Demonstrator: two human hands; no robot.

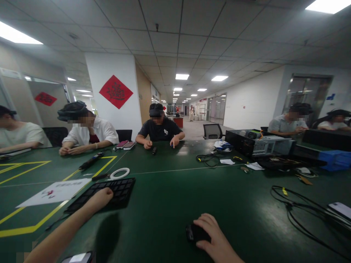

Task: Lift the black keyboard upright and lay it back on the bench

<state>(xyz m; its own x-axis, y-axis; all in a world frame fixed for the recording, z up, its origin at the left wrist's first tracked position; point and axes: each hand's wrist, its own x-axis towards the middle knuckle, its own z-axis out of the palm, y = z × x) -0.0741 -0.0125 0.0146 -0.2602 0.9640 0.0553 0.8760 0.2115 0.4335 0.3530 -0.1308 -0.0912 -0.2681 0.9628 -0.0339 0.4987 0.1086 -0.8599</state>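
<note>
My left hand (100,199) rests on the near edge of a black keyboard (109,191) lying on the green table (170,190); its fingers are curled and mostly hidden from me. My right hand (212,233) is cupped over a small black mouse (193,232) near the table's front edge, fingers wrapped round it. A white ring of cable (120,172) lies just beyond the keyboard, and a printed white sheet (56,191) lies to its left.
Several people sit round the table, hands on it. An open computer case (260,144) stands at the right, with black cables (298,208), a blue box (336,160) and paper scraps nearby. Yellow tape lines (33,228) mark the left side. A phone (78,257) lies at the front edge.
</note>
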